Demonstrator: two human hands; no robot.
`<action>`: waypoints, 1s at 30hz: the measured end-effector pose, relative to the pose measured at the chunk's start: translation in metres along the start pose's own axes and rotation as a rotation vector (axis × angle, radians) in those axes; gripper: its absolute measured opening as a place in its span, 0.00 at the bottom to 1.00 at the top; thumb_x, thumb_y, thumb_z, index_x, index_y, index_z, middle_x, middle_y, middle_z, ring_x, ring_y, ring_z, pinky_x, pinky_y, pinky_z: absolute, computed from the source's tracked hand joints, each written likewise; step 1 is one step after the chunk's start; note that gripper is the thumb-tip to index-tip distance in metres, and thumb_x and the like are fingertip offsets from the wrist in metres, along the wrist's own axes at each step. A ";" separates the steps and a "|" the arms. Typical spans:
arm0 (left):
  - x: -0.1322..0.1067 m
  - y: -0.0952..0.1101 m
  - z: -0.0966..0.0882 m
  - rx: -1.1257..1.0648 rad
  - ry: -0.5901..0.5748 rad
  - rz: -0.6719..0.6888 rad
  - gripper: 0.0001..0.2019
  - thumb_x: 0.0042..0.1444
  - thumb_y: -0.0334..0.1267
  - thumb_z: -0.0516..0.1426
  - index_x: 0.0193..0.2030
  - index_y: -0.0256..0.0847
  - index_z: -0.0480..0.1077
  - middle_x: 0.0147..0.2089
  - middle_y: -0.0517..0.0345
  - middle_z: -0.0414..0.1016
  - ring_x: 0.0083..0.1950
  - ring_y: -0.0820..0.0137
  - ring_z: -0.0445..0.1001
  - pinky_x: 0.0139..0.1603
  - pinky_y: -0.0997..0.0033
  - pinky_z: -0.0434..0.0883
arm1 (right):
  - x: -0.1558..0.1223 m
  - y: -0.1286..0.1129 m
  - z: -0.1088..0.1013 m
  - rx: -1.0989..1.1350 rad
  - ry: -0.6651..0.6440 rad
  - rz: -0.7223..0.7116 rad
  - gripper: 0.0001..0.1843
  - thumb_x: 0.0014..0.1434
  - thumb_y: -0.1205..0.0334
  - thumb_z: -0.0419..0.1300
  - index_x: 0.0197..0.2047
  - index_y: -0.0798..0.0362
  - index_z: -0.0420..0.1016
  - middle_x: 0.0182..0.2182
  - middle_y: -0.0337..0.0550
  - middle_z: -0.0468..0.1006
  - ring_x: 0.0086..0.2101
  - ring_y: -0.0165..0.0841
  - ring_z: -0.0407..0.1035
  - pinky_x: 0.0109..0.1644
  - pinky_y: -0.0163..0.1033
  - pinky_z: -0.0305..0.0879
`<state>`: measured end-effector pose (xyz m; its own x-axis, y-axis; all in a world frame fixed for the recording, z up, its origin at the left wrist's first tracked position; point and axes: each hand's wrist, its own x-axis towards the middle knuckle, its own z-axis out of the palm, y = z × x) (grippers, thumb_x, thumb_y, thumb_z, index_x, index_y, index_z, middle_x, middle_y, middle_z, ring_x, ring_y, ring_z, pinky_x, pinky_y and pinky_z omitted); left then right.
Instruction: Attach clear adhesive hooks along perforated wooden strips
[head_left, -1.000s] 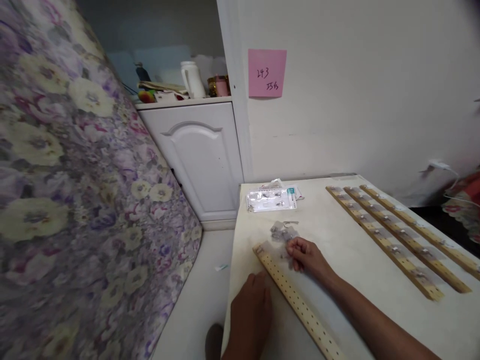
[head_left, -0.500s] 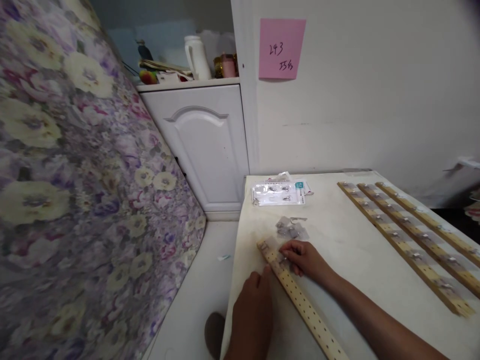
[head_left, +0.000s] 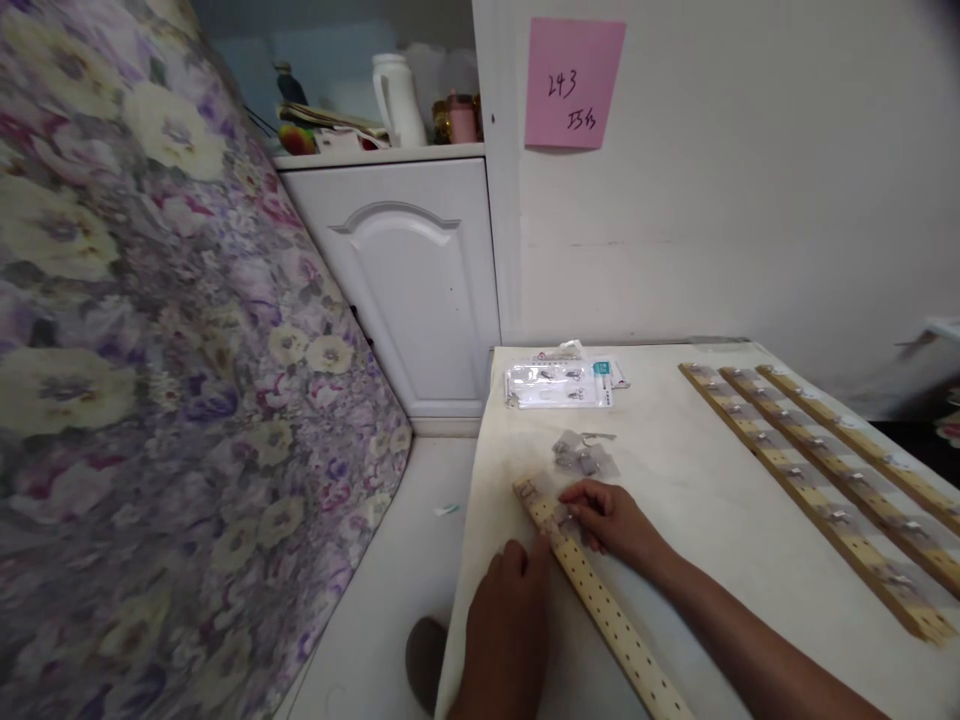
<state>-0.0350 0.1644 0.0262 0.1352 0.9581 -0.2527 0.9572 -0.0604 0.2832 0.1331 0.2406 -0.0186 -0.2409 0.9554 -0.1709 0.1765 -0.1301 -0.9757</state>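
A long pale wooden strip (head_left: 621,630) with rows of small holes lies slantwise on the white table. At its far end sit two small translucent pieces, one of them a small clear bag (head_left: 562,522) with something tiny in it. My right hand (head_left: 611,515) pinches the edge of this bag, thumb and forefinger together, on the strip's right side. Curled against the strip's left edge, my left hand (head_left: 510,610) presses it with its fingertips. A loose heap of small clear bags (head_left: 585,455) lies just beyond my right hand.
Clear blister packs (head_left: 559,388) lie at the table's back edge. Along the right side rest three similar wooden strips (head_left: 795,475) carrying rows of small bags. A floral curtain (head_left: 187,400) hangs on the left, beside a white cabinet (head_left: 412,290).
The view has shifted slightly. My left fingertips have slid a little to the right along the strip's edge. My right hand stays almost in place on the small bag.
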 end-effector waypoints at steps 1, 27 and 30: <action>0.000 0.000 0.000 0.003 -0.002 0.000 0.23 0.61 0.34 0.42 0.62 0.52 0.57 0.48 0.54 0.67 0.45 0.64 0.66 0.41 0.68 0.60 | 0.000 0.001 0.000 0.016 -0.006 -0.004 0.12 0.51 0.56 0.58 0.38 0.53 0.70 0.20 0.30 0.68 0.13 0.23 0.60 0.16 0.30 0.53; -0.003 -0.002 0.005 0.024 -0.009 0.037 0.28 0.58 0.28 0.41 0.64 0.53 0.55 0.48 0.53 0.67 0.46 0.63 0.65 0.45 0.66 0.62 | 0.000 0.006 0.004 -0.016 0.041 -0.019 0.12 0.48 0.61 0.62 0.38 0.53 0.73 0.24 0.34 0.70 0.21 0.26 0.63 0.21 0.31 0.59; -0.004 -0.002 0.008 0.044 0.003 0.049 0.29 0.57 0.27 0.41 0.64 0.53 0.54 0.48 0.53 0.67 0.46 0.63 0.65 0.44 0.66 0.62 | 0.000 0.006 0.005 -0.022 0.059 -0.025 0.11 0.48 0.62 0.61 0.38 0.53 0.73 0.24 0.34 0.69 0.22 0.26 0.63 0.21 0.30 0.59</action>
<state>-0.0354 0.1587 0.0193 0.1814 0.9545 -0.2367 0.9598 -0.1194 0.2540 0.1298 0.2386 -0.0255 -0.1894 0.9723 -0.1372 0.1920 -0.1004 -0.9763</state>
